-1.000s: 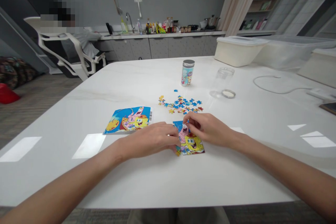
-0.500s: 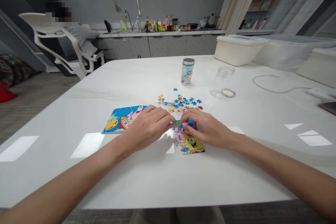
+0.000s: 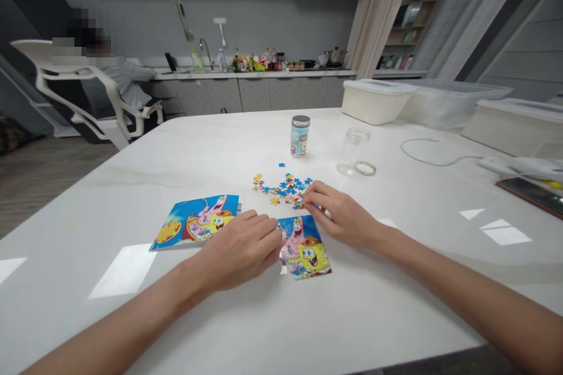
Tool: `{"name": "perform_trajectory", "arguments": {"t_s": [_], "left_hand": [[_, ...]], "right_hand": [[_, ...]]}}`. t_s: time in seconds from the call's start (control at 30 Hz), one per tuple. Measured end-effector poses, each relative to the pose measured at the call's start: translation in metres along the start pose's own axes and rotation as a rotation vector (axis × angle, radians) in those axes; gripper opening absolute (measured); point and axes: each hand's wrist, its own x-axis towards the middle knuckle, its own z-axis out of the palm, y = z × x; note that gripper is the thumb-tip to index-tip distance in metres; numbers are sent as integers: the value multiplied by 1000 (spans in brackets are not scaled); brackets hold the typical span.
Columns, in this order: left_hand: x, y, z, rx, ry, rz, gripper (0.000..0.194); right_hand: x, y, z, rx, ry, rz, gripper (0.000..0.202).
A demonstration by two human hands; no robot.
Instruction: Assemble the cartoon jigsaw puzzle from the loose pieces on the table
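Note:
A partly joined jigsaw puzzle with cartoon figures lies flat on the white table. At its left edge is my left hand, fingers curled together; whatever may be in them is hidden. My right hand reaches over the puzzle's upper right corner, with thumb and fingertips pinched at a small puzzle piece by the near side of the loose pile. Those loose puzzle pieces, mostly blue and yellow, lie beyond the puzzle. Left of my left hand, the picture sheet shows the same cartoon figures.
A printed jar with a metal lid stands behind the pieces. Right of it are a clear jar and a ring-shaped lid. Storage boxes, a cable and a dark phone-like object are farther right. A person sits at back left.
My right hand has lifted off the puzzle toward the loose pieces, uncovering its top right blue area. My left hand has drawn slightly left. The camera view has shifted.

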Motion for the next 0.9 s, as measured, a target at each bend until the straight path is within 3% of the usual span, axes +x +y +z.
{"name": "perform_trajectory", "arguments": {"t_s": [0.1, 0.23, 0.5, 0.9], "left_hand": [[-5, 0, 5, -10, -118, 41, 32], [-12, -3, 12, -43, -257, -1, 29], [-11, -3, 13, 13, -480, -66, 23], [-11, -3, 12, 19, -466, -59, 22]], "right_hand": [[4, 24, -9, -152, 75, 153, 22], [5, 51, -16, -316, 71, 342, 27], [4, 66, -20, -377, 53, 459, 23], [0, 73, -24, -467, -56, 643, 16]]}}
